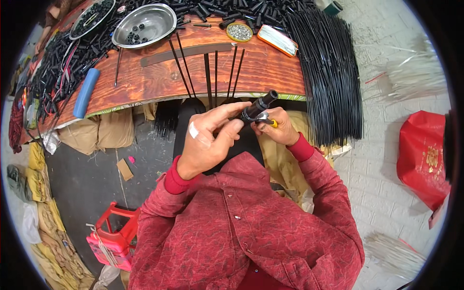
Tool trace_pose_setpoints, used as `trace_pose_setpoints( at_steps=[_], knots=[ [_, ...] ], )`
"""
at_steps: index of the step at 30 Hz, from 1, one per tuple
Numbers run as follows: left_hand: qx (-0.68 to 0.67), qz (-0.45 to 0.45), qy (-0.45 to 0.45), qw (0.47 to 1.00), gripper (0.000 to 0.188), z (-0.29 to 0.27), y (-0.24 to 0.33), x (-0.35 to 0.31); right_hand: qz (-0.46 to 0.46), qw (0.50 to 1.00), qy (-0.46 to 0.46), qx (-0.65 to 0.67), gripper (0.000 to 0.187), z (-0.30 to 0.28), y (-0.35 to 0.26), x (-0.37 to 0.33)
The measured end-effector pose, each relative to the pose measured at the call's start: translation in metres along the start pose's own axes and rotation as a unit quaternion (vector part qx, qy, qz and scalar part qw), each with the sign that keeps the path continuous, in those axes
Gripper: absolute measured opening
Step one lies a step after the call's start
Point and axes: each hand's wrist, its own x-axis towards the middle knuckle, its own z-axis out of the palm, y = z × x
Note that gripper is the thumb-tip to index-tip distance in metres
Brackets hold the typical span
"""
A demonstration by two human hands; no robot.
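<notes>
My left hand (212, 137), with a white plaster on its back, is closed around a black ribbed tubular piece (260, 107) with an open round end pointing up and right. My right hand (281, 128) grips pliers (265, 117) with metal jaws and a yellow-tipped handle, right against that tube. Most of the tool is hidden by my fingers. Beyond my hands, several thin black rods (209, 75) fan out across the front edge of the wooden table (159, 79). Whether they join the tube cannot be seen.
A steel bowl (157, 26) with small black parts, a yellow round dish (239, 32) and an orange-rimmed tray of pins (278, 39) stand on the table. A thick bundle of black rods (328, 77) hangs over its right end. A red stool (118, 222) stands behind left.
</notes>
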Motion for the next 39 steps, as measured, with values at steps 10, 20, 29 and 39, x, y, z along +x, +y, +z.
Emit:
trace_pose_setpoints(
  at_steps=[10, 20, 29, 39],
  knots=[
    [0.039, 0.002, -0.067, 0.997, 0.044, -0.034, 0.005, -0.001, 0.007, 0.998, -0.018, -0.067, 0.023, 0.012, -0.025, 0.019],
    [0.071, -0.002, 0.014, 0.997, 0.035, -0.039, 0.0, 0.008, 0.043, 0.991, -0.028, -0.119, 0.021, 0.007, -0.05, 0.03],
    [0.016, 0.012, 0.033, 0.999, 0.043, -0.062, -0.021, 0.024, 0.216, 0.97, -0.026, -0.107, 0.033, -0.015, -0.053, 0.038],
    [-0.039, -0.034, -0.025, 0.998, 0.042, -0.089, -0.03, 0.034, 0.07, 0.798, 0.171, -0.573, 0.032, -0.054, 0.037, 0.05]
  ],
)
